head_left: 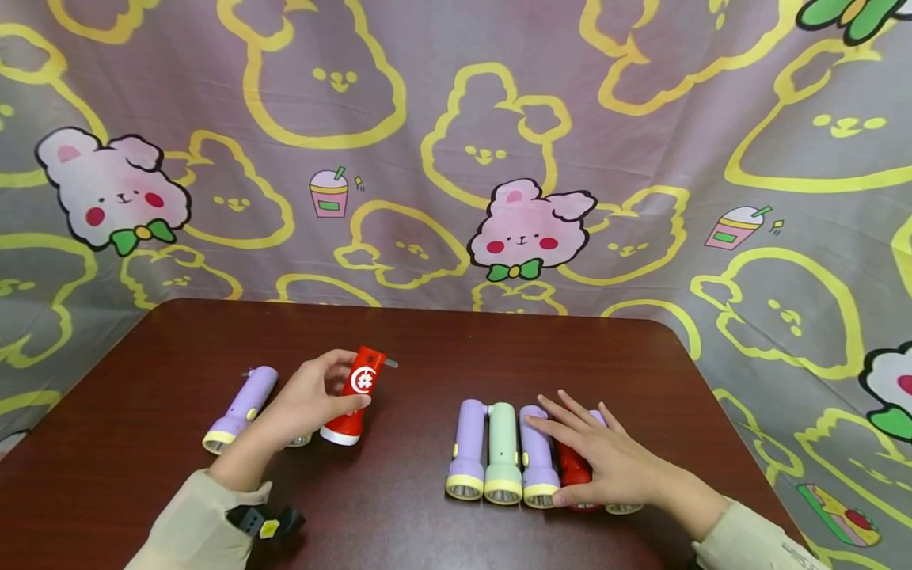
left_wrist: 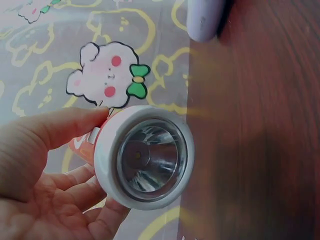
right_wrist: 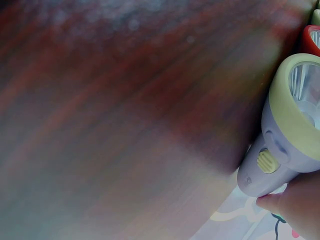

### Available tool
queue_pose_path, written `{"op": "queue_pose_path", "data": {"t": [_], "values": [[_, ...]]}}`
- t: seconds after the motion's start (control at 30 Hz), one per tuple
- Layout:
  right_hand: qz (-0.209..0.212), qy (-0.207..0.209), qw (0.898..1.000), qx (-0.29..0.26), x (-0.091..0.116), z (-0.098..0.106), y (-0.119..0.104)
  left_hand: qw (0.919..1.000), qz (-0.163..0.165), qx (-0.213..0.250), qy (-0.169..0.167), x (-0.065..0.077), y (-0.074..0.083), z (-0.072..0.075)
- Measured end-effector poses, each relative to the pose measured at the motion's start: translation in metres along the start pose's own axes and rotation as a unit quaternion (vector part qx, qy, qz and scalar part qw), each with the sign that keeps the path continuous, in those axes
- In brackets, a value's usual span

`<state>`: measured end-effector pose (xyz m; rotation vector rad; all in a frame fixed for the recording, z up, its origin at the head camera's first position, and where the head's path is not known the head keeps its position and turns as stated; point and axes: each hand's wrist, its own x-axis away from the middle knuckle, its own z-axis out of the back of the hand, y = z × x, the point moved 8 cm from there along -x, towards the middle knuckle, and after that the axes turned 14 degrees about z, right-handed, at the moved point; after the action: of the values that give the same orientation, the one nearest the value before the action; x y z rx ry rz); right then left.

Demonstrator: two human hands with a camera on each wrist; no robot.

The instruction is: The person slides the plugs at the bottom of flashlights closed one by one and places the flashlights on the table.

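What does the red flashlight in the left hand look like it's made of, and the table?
Red flashlight: likely glossy plastic, with a smooth white rim and a mirror-like reflector, possibly metallised. Table: dark reddish wood or wood-look laminate, with faint grain streaks and a soft sheen.

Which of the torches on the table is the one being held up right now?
The red torch with the white head, gripped in the left hand. The other torches lie flat on the table.

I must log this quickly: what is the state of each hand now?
Left hand: grips the red plastic flashlight with white head.
Right hand: open, flat fingers resting on the row of plastic flashlights.
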<state>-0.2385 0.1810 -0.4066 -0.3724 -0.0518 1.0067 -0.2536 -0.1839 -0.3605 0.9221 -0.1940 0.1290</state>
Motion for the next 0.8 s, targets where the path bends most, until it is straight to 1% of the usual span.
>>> {"op": "queue_pose_path", "data": {"t": [0.2, 0.33, 0.6, 0.8], "values": [[0.002, 0.0, 1.0, -0.001, 0.0, -0.001, 0.0, 0.9988, -0.027, 0.039, -0.007, 0.007, 0.01, -0.005], [0.003, 0.0, 1.0, 0.0, 0.0, 0.0, 0.0, 0.9974, -0.031, 0.063, -0.015, 0.013, 0.018, -0.009], [0.004, 0.0, 1.0, 0.001, -0.001, 0.001, -0.001, 0.9943, -0.047, 0.093, -0.026, 0.024, 0.033, -0.022], [0.004, 0.002, 1.0, -0.001, 0.0, 0.0, -0.001, 0.9927, -0.056, 0.102, -0.032, 0.03, 0.044, -0.031]]}}
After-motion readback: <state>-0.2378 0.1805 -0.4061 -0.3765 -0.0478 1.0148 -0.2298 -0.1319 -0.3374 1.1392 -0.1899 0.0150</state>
